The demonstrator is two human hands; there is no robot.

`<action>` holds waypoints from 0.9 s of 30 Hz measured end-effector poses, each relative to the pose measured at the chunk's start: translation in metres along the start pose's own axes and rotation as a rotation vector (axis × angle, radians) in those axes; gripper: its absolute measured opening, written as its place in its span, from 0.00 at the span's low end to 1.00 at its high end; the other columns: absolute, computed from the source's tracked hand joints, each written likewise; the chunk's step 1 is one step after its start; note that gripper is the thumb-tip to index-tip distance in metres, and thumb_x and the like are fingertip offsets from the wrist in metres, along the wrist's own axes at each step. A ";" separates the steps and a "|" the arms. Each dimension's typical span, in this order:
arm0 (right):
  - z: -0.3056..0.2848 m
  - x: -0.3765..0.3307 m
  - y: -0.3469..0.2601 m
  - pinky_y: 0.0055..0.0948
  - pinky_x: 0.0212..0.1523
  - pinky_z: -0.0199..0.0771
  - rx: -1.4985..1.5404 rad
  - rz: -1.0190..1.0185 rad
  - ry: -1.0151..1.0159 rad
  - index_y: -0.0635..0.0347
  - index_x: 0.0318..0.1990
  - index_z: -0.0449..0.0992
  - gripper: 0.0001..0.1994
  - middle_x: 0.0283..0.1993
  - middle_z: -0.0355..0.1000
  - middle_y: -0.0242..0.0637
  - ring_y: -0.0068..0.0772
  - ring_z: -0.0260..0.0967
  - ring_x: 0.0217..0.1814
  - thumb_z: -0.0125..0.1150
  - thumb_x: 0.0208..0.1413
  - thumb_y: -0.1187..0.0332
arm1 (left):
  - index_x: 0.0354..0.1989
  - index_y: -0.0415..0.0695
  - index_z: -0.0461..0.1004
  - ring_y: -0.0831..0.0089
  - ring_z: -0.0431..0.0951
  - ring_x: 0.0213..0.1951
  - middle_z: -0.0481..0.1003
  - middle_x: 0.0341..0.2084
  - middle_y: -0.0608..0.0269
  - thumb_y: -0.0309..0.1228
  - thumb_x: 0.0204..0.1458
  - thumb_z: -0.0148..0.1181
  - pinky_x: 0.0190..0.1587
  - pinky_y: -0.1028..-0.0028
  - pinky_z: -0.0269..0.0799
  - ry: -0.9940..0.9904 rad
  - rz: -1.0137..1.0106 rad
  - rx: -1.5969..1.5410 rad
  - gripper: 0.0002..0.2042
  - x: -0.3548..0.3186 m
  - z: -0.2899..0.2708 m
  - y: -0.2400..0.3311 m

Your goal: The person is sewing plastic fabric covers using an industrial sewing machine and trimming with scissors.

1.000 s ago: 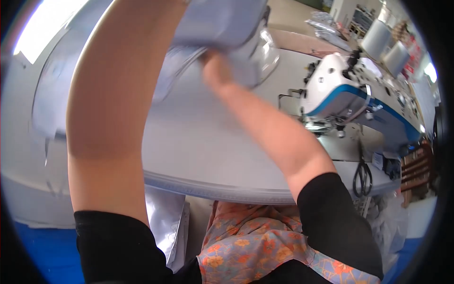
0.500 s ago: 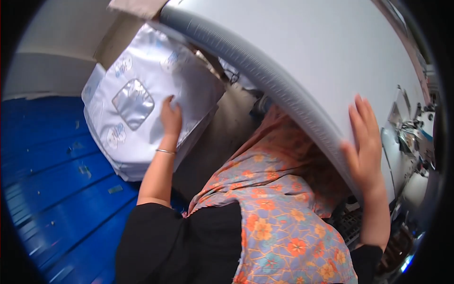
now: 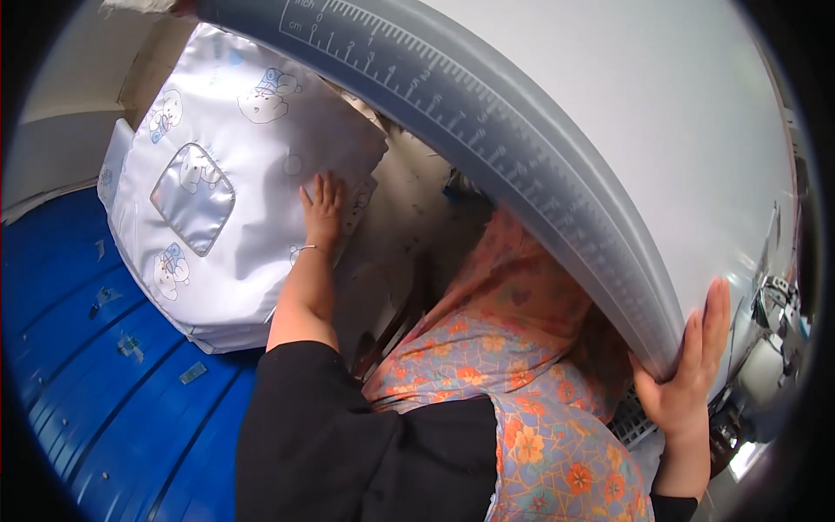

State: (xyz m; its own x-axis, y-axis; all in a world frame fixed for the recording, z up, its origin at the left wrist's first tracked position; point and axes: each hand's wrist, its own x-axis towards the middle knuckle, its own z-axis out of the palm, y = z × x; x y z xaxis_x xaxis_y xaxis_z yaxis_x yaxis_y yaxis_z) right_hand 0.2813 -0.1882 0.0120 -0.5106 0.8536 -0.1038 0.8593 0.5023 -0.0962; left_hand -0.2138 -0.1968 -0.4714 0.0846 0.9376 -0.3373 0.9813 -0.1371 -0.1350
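A pile of shiny white fabric pieces (image 3: 252,165), printed with cartoon animals and blue details, lies at the left. The top piece has a diamond-shaped clear window (image 3: 196,200) with grey edging. My left hand (image 3: 323,209) rests on the right part of the pile, fingers spread, holding nothing. At the right, my right hand (image 3: 691,365) lies open on the front edge of a white tabletop (image 3: 644,113), its thumb apart from the fingers. Along that edge runs a rounded grey strip (image 3: 487,113) with ruler markings.
Blue slatted boards (image 3: 130,418) with small scraps spread at the lower left. Metal machine parts (image 3: 778,304) stand on the table at the far right. A floral apron (image 3: 522,383) covers my lap beneath the table edge. A dark plastic crate (image 3: 631,422) sits below my right hand.
My left hand has come down flat on the fabric with its fingers spread. The view has shifted, and my right hand sits nearer the table's front edge.
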 end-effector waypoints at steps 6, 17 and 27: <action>0.000 -0.002 0.007 0.61 0.74 0.44 -0.006 -0.007 -0.002 0.51 0.75 0.50 0.51 0.77 0.45 0.59 0.68 0.43 0.78 0.69 0.39 0.76 | 0.50 0.43 0.75 0.53 0.78 0.48 0.78 0.47 0.51 0.26 0.53 0.55 0.48 0.64 0.75 0.370 -0.137 -0.445 0.15 -0.024 -0.039 -0.049; 0.003 0.006 0.013 0.52 0.75 0.47 -0.080 -0.005 0.146 0.58 0.71 0.58 0.47 0.77 0.50 0.52 0.58 0.46 0.79 0.70 0.38 0.73 | 0.52 0.30 0.73 0.59 0.79 0.51 0.77 0.49 0.51 0.36 0.67 0.49 0.56 0.62 0.76 1.139 -0.314 -2.149 0.19 -0.046 -0.370 -0.174; 0.055 0.023 -0.093 0.30 0.43 0.79 1.428 0.208 0.244 0.63 0.73 0.51 0.41 0.58 0.70 0.51 0.28 0.76 0.40 0.70 0.57 0.65 | 0.58 0.24 0.67 0.57 0.73 0.52 0.76 0.47 0.46 0.43 0.66 0.51 0.55 0.63 0.69 1.311 0.279 -1.643 0.28 0.048 -0.671 0.207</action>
State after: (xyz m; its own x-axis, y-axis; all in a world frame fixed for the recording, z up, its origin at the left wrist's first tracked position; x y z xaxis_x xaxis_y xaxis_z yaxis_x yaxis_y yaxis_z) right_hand 0.1881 -0.2232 -0.0358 -0.2417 0.9666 -0.0853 0.0816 -0.0674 -0.9944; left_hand 0.1092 0.0339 0.1100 -0.4543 0.6702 0.5869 0.0804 -0.6252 0.7763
